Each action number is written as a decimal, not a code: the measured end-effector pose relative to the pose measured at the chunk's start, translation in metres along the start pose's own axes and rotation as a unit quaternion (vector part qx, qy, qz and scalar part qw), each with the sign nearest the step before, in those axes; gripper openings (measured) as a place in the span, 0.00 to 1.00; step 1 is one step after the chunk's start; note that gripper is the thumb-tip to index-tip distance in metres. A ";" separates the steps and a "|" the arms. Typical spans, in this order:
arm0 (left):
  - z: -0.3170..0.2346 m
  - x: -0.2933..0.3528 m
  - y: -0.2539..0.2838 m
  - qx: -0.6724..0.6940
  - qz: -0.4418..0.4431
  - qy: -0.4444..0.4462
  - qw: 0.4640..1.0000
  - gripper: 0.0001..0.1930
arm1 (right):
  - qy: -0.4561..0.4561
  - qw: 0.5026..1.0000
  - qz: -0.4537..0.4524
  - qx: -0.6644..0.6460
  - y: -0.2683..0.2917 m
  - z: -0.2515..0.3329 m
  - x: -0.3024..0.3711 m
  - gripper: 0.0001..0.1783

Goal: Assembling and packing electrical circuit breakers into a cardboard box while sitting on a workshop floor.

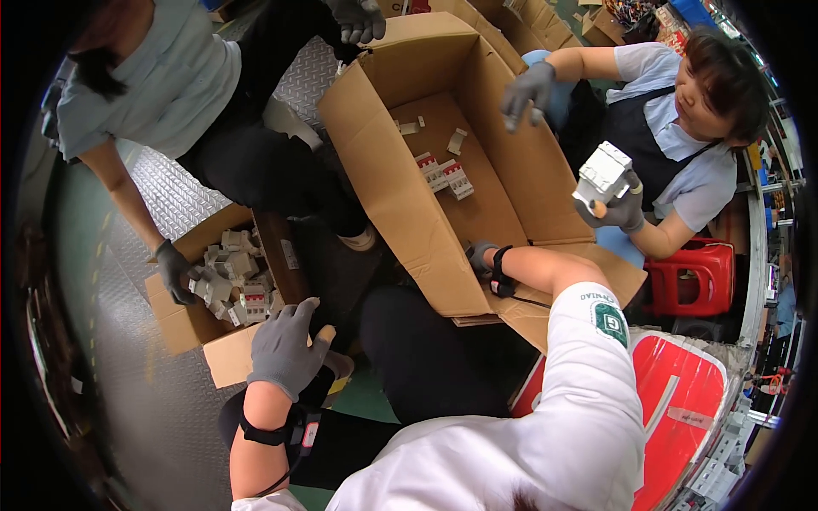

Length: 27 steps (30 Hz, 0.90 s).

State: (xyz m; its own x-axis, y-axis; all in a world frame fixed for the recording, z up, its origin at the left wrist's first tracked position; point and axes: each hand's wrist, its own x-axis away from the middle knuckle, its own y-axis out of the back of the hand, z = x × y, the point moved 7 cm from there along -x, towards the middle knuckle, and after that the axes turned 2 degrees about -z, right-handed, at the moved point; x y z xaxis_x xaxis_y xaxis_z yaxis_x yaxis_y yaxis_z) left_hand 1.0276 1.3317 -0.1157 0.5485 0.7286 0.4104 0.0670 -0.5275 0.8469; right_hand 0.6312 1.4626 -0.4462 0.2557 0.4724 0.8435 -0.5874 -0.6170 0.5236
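Note:
My left hand, in a grey glove, hangs over the near flap of a small cardboard box. Its fingers are stretched and apart, with nothing in them. That box holds a heap of white circuit breakers, one with red switches. My right hand, also gloved, reaches over the near side of a large cardboard box. Its fingers are hidden, so what it touches does not show. On the large box's bottom lie white circuit breakers with red switches and several small white pieces.
At the left, a co-worker's gloved hand grips a white part in the small box. Another co-worker at right holds a white block-shaped device. Nearby stand a red stool and a red board. Metal tread plate covers the left floor.

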 end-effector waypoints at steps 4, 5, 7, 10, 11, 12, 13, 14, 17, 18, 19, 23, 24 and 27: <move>0.001 0.001 -0.002 -0.013 0.016 0.004 1.000 0.26 | 0.049 0.989 -0.013 0.140 0.020 -0.009 -0.031 0.26; 0.002 0.001 -0.002 -0.015 0.019 0.008 1.000 0.26 | 0.042 0.991 -0.029 0.121 0.024 -0.016 -0.037 0.25; 0.005 0.001 -0.003 -0.014 0.024 0.014 1.000 0.27 | 0.040 0.993 -0.018 0.106 0.017 -0.018 -0.053 0.27; 0.006 0.002 -0.005 -0.012 0.034 0.013 0.999 0.27 | -0.031 0.956 0.087 -0.278 -0.024 -0.002 -0.077 0.28; 0.005 0.002 -0.006 -0.013 0.037 0.008 0.999 0.27 | -0.016 0.939 0.101 -0.329 -0.028 0.006 -0.081 0.28; 0.005 0.002 -0.007 -0.018 0.044 0.009 0.999 0.27 | -0.024 0.942 0.103 -0.319 -0.031 0.009 -0.084 0.28; 0.003 0.002 -0.008 -0.018 0.043 0.002 0.999 0.27 | -0.030 0.949 0.104 -0.296 -0.032 0.012 -0.085 0.28; 0.002 0.002 -0.010 -0.020 0.049 0.002 0.999 0.27 | -0.036 0.956 0.105 -0.273 -0.030 0.013 -0.083 0.27; 0.001 0.003 -0.010 -0.019 0.057 -0.004 0.998 0.27 | -0.042 0.970 0.108 -0.215 -0.020 0.015 -0.070 0.27; 0.001 0.004 -0.010 -0.018 0.055 -0.009 0.998 0.27 | -0.042 0.973 0.109 -0.197 -0.016 0.016 -0.065 0.27; 0.002 0.003 -0.009 -0.021 0.054 -0.006 0.998 0.28 | -0.043 0.976 0.110 -0.182 -0.013 0.017 -0.059 0.27; 0.004 0.005 -0.002 -0.022 0.040 -0.009 0.999 0.28 | -0.042 0.984 0.118 -0.126 -0.010 0.021 -0.045 0.27; 0.003 0.006 -0.001 -0.023 0.036 -0.011 0.999 0.28 | -0.041 0.985 0.121 -0.115 -0.010 0.021 -0.043 0.27; 0.001 0.009 0.000 0.011 0.044 -0.028 0.999 0.29 | -0.022 0.993 0.092 -0.071 -0.005 0.021 -0.040 0.27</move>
State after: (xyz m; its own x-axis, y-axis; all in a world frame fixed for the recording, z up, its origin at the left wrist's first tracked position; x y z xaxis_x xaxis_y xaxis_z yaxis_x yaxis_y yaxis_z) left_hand 1.0332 1.3377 -0.1129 0.5986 0.6536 0.4631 0.0348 -0.5988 0.8001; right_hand 0.6405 1.4334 -0.4801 0.1651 0.3297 0.9295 -0.7293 -0.5937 0.3401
